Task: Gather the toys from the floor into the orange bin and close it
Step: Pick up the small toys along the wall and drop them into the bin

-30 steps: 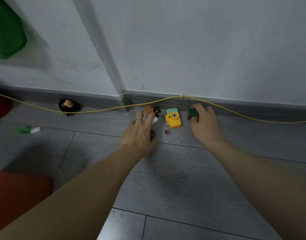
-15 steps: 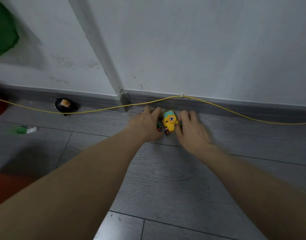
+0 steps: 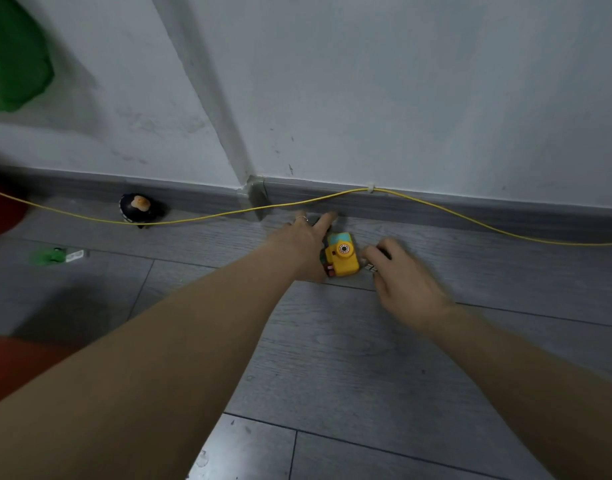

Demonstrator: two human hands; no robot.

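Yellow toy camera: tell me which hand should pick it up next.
Left, probably. The left hand lies right against the yellow toy camera, fingers straight. The right hand sits just apart from it, curled over a small cube, though blur hides the grip.

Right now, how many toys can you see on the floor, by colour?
Yellow: 1, the toy camera
Black: 1, the round toy by the baseboard
Green: 1, the small toy at left
Red: 1, the tiny piece beside the camera
Total: 4

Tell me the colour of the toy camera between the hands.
Yellow toy camera with a light blue top and an orange lens ring, seen in the head view.
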